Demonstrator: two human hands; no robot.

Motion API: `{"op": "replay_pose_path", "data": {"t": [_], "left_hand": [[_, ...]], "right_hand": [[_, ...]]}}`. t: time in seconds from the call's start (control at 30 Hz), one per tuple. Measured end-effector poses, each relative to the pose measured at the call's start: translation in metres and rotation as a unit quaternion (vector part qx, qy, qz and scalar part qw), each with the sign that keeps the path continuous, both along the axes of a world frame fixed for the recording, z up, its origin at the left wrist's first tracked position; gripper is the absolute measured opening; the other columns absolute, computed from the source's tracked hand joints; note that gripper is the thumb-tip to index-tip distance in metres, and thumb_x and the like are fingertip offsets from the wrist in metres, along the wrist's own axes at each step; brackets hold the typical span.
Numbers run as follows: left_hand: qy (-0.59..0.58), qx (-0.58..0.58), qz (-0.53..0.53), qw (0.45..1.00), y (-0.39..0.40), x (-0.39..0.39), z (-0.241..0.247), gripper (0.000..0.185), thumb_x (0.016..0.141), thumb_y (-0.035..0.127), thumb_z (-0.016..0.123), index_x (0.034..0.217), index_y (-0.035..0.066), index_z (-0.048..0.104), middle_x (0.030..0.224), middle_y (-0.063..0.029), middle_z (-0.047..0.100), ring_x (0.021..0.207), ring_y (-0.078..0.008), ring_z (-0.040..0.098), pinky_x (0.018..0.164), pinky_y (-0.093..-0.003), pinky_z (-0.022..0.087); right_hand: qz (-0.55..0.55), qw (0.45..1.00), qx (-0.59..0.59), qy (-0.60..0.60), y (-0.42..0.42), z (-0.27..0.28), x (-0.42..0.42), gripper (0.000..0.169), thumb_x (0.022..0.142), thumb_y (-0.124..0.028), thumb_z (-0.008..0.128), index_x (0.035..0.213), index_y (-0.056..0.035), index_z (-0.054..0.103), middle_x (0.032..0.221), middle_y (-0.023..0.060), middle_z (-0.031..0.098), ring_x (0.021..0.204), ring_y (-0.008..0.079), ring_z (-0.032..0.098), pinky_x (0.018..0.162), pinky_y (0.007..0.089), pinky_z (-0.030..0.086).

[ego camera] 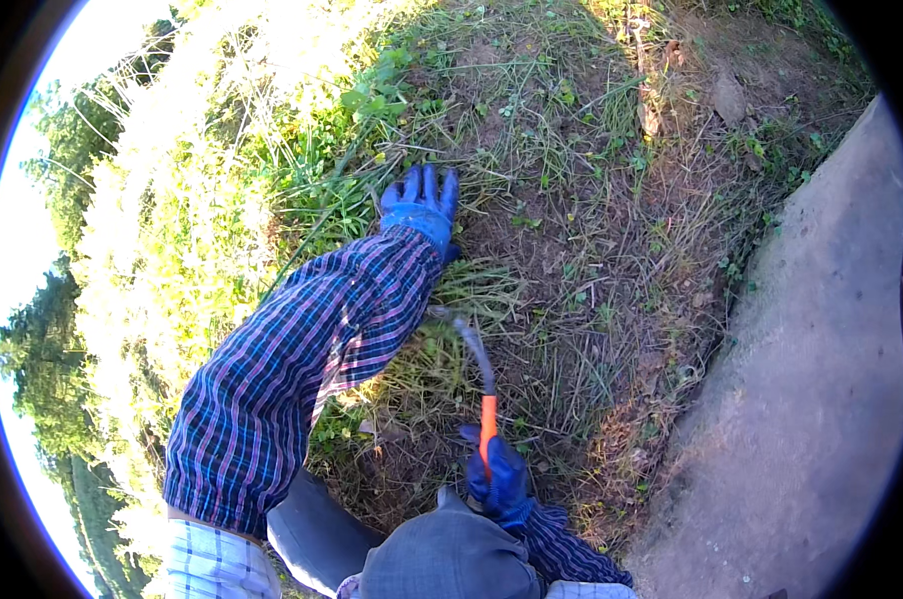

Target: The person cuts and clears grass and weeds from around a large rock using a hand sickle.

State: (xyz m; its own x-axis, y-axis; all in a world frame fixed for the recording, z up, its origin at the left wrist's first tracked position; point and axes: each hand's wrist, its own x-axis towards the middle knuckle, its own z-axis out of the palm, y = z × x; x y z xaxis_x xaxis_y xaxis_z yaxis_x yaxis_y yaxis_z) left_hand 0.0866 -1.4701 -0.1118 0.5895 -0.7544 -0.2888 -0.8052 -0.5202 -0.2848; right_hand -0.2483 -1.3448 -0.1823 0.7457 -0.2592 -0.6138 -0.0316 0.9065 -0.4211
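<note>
My left hand (420, 206), in a blue glove below a striped sleeve, reaches out over the grass at the upper middle. Its fingers are spread and hold nothing that I can make out. Lower down, my right hand (502, 479), also gloved in blue, is closed around the orange handle of a sickle (489, 430). The curved metal blade points away from me and bends left over cut grass (481, 288), below my left hand; its tip lies near my left sleeve and is blurred.
Tall sunlit weeds (174, 217) stand on the left. A smooth pale concrete-like surface (811, 374) runs along the right edge. A weathered piece of wood (646, 90) lies at the top right. My knees (451, 554) are at the bottom.
</note>
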Motion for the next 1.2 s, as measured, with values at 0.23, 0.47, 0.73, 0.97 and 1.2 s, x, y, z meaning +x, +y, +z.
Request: {"op": "replay_pose_path", "data": {"t": [0.23, 0.47, 0.73, 0.97, 1.2], "left_hand": [[0.095, 0.004, 0.204, 0.974, -0.005, 0.040, 0.012, 0.038, 0.095, 0.023, 0.048, 0.128, 0.006, 0.056, 0.126, -0.0152, 0.061, 0.113, -0.0316, 0.061, 0.094, -0.0465, 0.048], [0.080, 0.012, 0.094, 0.992, -0.016, 0.009, 0.034, 0.028, 0.086, 0.015, 0.061, 0.112, 0.007, 0.069, 0.109, -0.0099, 0.070, 0.102, -0.0285, 0.067, 0.083, -0.0439, 0.054], [0.050, 0.096, -0.009, 0.994, 0.036, 0.013, 0.063, 0.028, 0.087, 0.012, 0.057, 0.113, 0.011, 0.068, 0.111, -0.0099, 0.069, 0.102, -0.0287, 0.066, 0.083, -0.0398, 0.054], [0.064, 0.066, -0.050, 0.994, 0.065, 0.039, 0.031, 0.041, 0.088, 0.017, 0.059, 0.128, 0.015, 0.052, 0.106, -0.0148, 0.066, 0.097, -0.0349, 0.065, 0.081, -0.0465, 0.053], [0.061, 0.058, -0.079, 0.993, 0.065, 0.043, 0.022, 0.041, 0.087, 0.020, 0.060, 0.127, 0.014, 0.053, 0.103, -0.0141, 0.066, 0.095, -0.0346, 0.065, 0.079, -0.0462, 0.054]], "right_hand": [[-0.153, 0.927, -0.341, 0.008, -0.095, 0.010, 0.061, 0.048, 0.102, -0.033, 0.042, 0.133, 0.0027, 0.046, 0.065, 0.0042, 0.058, 0.044, 0.0092, 0.047, 0.042, 0.0255, 0.040], [-0.011, 0.864, -0.491, 0.113, -0.245, 0.003, 0.204, 0.039, 0.098, -0.029, 0.051, 0.130, -0.0064, 0.055, 0.071, 0.0030, 0.056, 0.053, 0.0093, 0.051, 0.046, 0.0275, 0.042], [0.031, 0.860, -0.482, 0.166, -0.084, -0.052, 0.037, 0.034, 0.099, -0.023, 0.051, 0.128, -0.0058, 0.054, 0.061, -0.0004, 0.052, 0.053, 0.0061, 0.051, 0.048, 0.0256, 0.041], [-0.031, 0.894, -0.396, 0.208, 0.002, 0.003, -0.043, 0.034, 0.100, -0.022, 0.047, 0.127, -0.0035, 0.055, 0.063, -0.0019, 0.052, 0.052, 0.0056, 0.048, 0.047, 0.0253, 0.040], [-0.050, 0.903, -0.417, 0.087, -0.156, 0.009, 0.158, 0.031, 0.099, -0.025, 0.048, 0.121, -0.0045, 0.057, 0.065, -0.0010, 0.050, 0.052, 0.0085, 0.047, 0.045, 0.0275, 0.037]]}}
